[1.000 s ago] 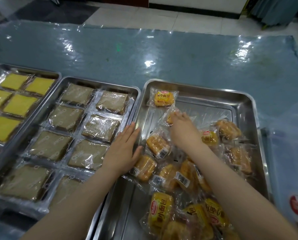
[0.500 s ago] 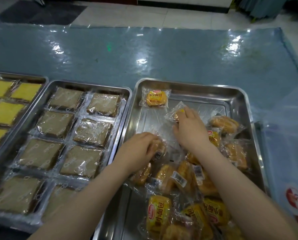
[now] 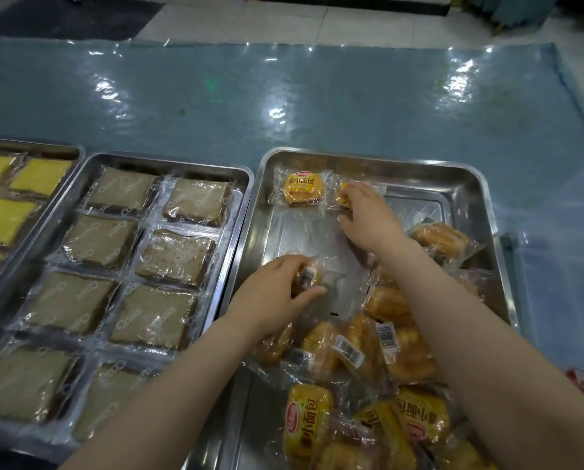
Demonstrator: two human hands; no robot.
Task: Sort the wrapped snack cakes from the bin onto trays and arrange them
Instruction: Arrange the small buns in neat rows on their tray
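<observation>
- Right hand (image 3: pixel 368 218) now at the far row of the right-hand tray (image 3: pixel 467 184), fingers curled on a wrapped bun (image 3: pixel 345 195), setting it just beside the first placed bun (image 3: pixel 302 188), at its 3 o'clock. Half a second ago that bun was nearer mid-tray: the row gains its second piece.
- Left hand (image 3: pixel 273 296) has lifted clear of the heap, thumb and fingers pinching a bun with a barcode label (image 3: pixel 309 274); earlier it was only reaching in. Likely next in the row.
- Heap of loose buns (image 3: pixel 368 351) fills the tray's 6 o'clock half, unsorted.
- Tray of brown cakes (image 3: pixel 178 259) at 9 o'clock, tidy; yellow cakes (image 3: pixel 39 176) beyond.
- Clear bin (image 3: pixel 568 266) at 3 o'clock.
</observation>
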